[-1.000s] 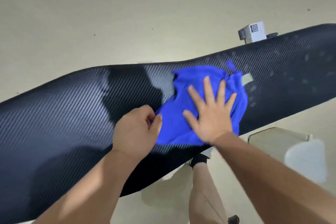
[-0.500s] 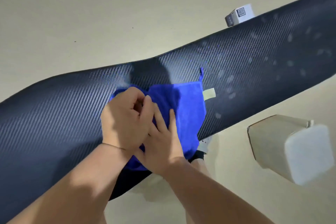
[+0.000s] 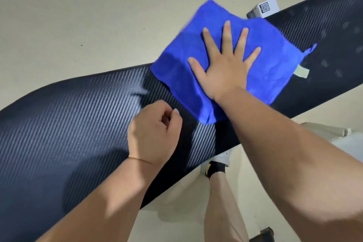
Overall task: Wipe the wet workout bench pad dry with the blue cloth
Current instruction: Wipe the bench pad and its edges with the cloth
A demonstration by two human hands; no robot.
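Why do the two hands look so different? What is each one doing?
The right hand lies flat with fingers spread wide; the left hand is curled loosely, fingers bent in.
The right hand presses on the blue cloth; the left hand is off the cloth and holds nothing.
The right hand is farther along the bench pad, toward the water spots; the left hand is over the nearer part.
Both are bare and over the pad.

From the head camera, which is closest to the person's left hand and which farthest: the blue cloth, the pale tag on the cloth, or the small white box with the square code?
From the left hand:
1. Blue cloth: its near corner lies just right of the hand.
2. Pale tag: at the cloth's far right edge.
3. White box: on the floor beyond the bench pad, upper right.
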